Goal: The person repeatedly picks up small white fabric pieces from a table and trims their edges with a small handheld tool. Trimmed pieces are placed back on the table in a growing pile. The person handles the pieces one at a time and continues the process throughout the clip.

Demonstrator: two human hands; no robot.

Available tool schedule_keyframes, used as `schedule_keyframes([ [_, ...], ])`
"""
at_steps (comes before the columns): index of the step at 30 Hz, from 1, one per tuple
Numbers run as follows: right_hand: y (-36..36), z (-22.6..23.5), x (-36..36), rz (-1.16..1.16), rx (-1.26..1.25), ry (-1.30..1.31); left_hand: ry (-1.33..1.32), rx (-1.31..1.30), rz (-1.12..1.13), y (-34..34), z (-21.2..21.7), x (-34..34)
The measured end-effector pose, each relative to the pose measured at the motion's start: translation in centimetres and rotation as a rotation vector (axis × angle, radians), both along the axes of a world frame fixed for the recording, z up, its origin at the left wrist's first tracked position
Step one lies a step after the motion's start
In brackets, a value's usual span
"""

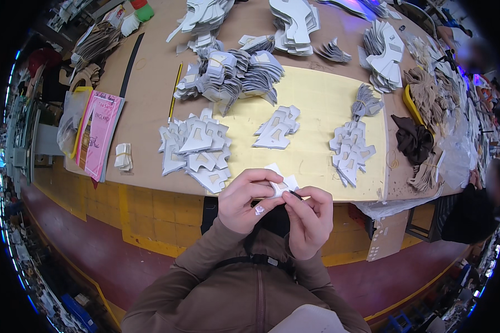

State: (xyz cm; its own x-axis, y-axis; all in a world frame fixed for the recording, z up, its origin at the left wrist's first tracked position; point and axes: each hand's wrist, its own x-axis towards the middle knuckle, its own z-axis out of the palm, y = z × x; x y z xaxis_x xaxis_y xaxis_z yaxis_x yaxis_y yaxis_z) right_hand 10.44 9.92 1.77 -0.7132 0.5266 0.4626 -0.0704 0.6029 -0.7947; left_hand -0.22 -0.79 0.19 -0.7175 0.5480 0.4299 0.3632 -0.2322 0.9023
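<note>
Close to the table's front edge, my left hand point(240, 204) pinches a white cut piece point(279, 187) with a small beige patch on it. My right hand point(310, 225) is closed at the same piece, its fingertips around a small dark object point(295, 195) whose kind I cannot make out. Just ahead lies a small stack of white-grey cut pieces point(278, 127) on a yellow sheet point(311, 89). Left of my hands is a wider pile of similar pieces point(197, 144); a looser group point(350, 152) lies to the right.
Grey bundled pieces point(228, 75) and tall white stacks point(293, 28) stand farther back. A yellow pencil point(175, 91), a pink booklet point(99, 130) and a small white bundle point(124, 157) are at left. Dark cloth point(412, 139) and a yellow tray point(411, 105) sit at right.
</note>
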Motion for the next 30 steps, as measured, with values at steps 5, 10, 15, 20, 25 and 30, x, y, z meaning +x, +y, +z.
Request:
schedule_keyframes([
  [5,0.1,0.0,0.3,0.078,-0.329,-0.001,-0.114,-0.003,0.007,0.2,0.2,0.4],
  [10,0.4,0.0,0.5,0.145,-0.634,-0.030,-0.430,0.071,-0.180,0.0,0.1,0.5],
  [15,0.7,-0.1,0.6,0.195,-0.893,-0.009,-0.566,0.042,-0.153,0.0,0.3,0.9],
  [20,0.8,-0.4,0.6,0.222,-1.072,0.022,-0.655,0.087,-0.148,0.3,0.2,0.9],
  [25,1.1,-1.2,0.8,0.257,-1.248,0.048,-0.691,0.120,-0.147,0.4,-0.2,1.0],
  [30,1.6,-1.4,1.1,0.354,-1.558,0.084,-0.613,0.075,-0.064,0.6,-0.7,0.7],
])
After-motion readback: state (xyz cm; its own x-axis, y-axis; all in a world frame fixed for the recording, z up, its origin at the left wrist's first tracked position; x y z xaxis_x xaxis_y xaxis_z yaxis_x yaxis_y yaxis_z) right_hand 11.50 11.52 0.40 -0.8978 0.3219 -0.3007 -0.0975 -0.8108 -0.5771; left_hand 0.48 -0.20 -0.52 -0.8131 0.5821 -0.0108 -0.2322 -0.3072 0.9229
